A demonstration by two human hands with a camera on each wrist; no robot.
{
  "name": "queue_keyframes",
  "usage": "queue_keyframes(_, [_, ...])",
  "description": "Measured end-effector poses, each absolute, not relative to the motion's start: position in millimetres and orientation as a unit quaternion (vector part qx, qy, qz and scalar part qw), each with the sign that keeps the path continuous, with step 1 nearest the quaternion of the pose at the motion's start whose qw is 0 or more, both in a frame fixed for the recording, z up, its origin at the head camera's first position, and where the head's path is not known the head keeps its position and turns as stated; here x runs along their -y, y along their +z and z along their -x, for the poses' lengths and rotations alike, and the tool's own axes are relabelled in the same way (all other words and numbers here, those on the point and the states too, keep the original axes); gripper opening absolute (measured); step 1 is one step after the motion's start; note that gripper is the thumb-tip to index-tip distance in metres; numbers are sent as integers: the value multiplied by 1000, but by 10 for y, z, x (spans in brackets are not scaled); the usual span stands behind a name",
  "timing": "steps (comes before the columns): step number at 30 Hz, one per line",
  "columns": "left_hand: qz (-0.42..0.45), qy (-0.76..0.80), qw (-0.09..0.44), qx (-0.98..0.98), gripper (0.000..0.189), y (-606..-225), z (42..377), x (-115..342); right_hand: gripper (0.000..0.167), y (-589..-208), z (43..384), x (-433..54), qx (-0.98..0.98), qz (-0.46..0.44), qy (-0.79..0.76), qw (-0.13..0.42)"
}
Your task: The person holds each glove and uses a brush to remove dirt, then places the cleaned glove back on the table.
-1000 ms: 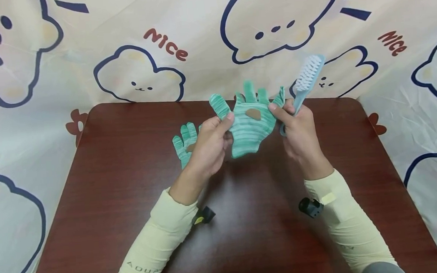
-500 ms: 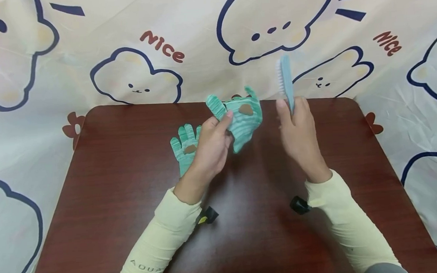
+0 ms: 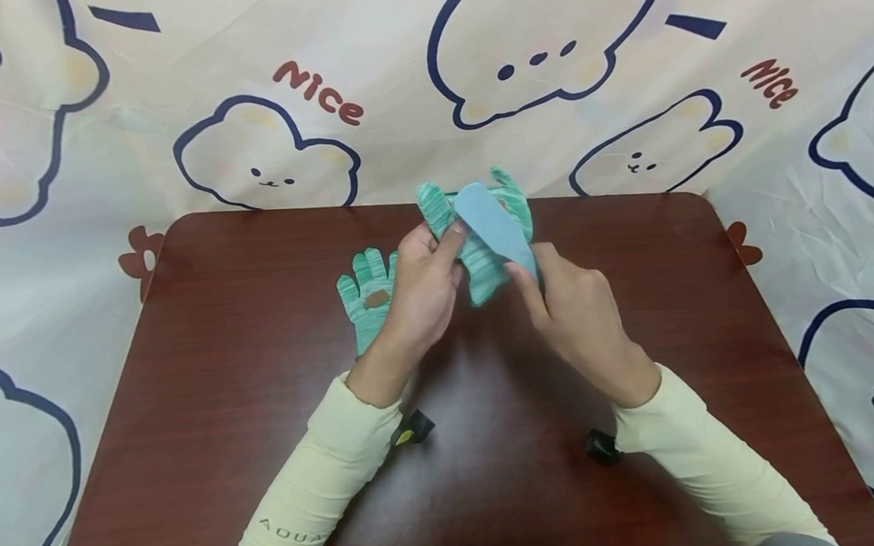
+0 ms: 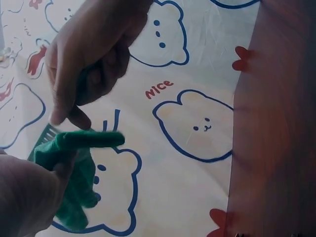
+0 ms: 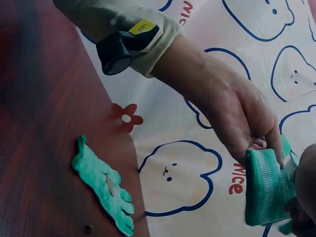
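Observation:
My left hand [image 3: 425, 295] pinches a green striped knit glove [image 3: 484, 274] by its side, thumb on top, holding it above the table. In my right hand [image 3: 582, 318] is a light blue brush [image 3: 496, 223], its flat back turned up and its bristle side toward the glove's palm. The brush covers much of the glove in the head view. From the right wrist view, the ribbed cuff of the glove [image 5: 269, 187] shows beside the left hand [image 5: 242, 116]. A second matching glove [image 3: 369, 302] lies flat on the table, left of my left hand, with a brown patch on it.
The dark brown table [image 3: 267, 450] has rounded far corners. Behind and beside it hangs a pale cloth [image 3: 392, 25] printed with cartoon animals. Small black cameras [image 3: 414, 427] sit on both wrists.
My right hand has let go of the glove's edge, turned the brush over and brought it left onto the glove. The left hand keeps its grip on the glove, which has folded somewhat.

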State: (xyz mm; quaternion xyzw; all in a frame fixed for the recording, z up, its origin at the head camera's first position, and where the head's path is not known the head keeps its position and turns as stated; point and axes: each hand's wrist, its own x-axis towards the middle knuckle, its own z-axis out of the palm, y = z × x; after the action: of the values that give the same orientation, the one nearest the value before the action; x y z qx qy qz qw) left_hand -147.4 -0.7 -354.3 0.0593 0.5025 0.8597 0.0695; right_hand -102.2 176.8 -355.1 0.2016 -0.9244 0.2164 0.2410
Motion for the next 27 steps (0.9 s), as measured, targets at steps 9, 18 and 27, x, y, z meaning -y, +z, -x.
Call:
queue_keyframes(9, [-50, 873, 27, -485, 11, -3541, 1509, 25, 33, -3473, 1072, -1872, 925, -129, 248, 258])
queue_keyframes(18, [-60, 861, 37, -504, 19, -3541, 1505, -1, 29, -3496, 1066, -1793, 911, -198, 253, 259])
queue_keyframes(27, [-55, 884, 36, -462, 21, -3533, 1505, 59, 33, -3507, 1142, -1916, 913, -161, 236, 291])
